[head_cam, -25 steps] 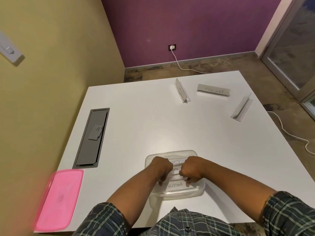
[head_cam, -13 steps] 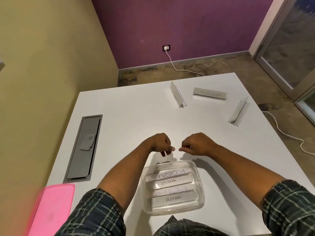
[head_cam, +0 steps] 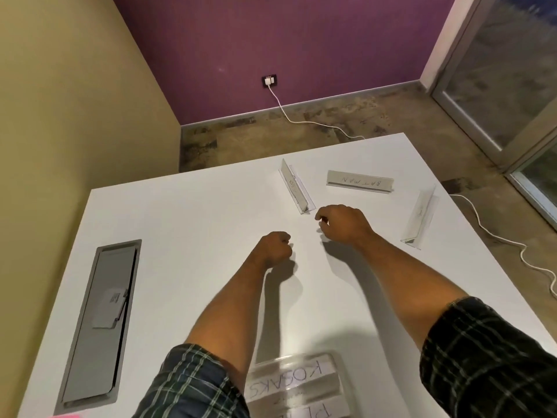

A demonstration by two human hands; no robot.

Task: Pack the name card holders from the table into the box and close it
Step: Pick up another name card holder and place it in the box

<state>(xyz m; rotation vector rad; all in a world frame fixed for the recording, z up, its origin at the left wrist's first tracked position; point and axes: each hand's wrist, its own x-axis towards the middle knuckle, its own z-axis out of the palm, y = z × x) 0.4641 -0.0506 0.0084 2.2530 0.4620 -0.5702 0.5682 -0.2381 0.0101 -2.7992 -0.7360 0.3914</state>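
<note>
Three holders are left on the far side of the table [head_cam: 187, 224]. The box [head_cam: 301, 384] sits near, at the bottom edge, with some holders in it already (one reads KOSAK).

The right hand [head_cam: 343, 224] hangs just beside the left holder [head_cam: 297, 188], fingers loosely curled and holding nothing. The left hand [head_cam: 275, 248] is curled in a fist, holding nothing too.

To do this well, I think the right hand should pinch that holder by its near end and lift it straight up. The left hand can help at the far end. The BATMAN holder [head_cam: 360, 182] and the right holder [head_cam: 420, 215] come after.

The pink lid [head_cam: 67, 415] peeks in at the near left corner.
</note>
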